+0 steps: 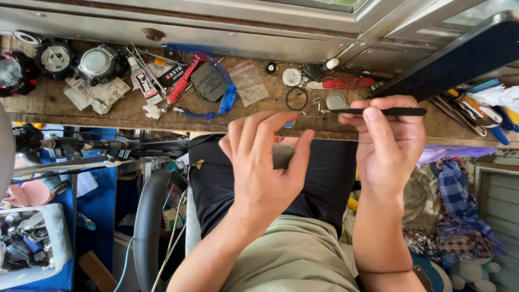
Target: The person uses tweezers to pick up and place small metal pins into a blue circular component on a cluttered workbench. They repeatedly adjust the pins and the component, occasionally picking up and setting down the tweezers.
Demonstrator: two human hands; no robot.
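Note:
My right hand (390, 145) is closed on a thin black tweezer-like tool (378, 111) and holds it level, just over the front edge of the wooden workbench (48, 103). The tool's tip points left, towards a small round metal watch case (336, 101). My left hand (263, 162) hovers in front of the bench over my lap with fingers spread and slightly curled. I see nothing in it. A black rubber ring (296, 98) and a small round white watch part (292, 77) lie on the bench just beyond both hands.
The bench carries several watch bodies (97, 62), a glue tube (143, 81), a red screwdriver (181, 84), a blue strap (227, 97), a small clear bag (248, 81) and a red-handled knife (340, 83). A dark board (459, 54) leans at right. A white bin of parts (32, 249) sits lower left.

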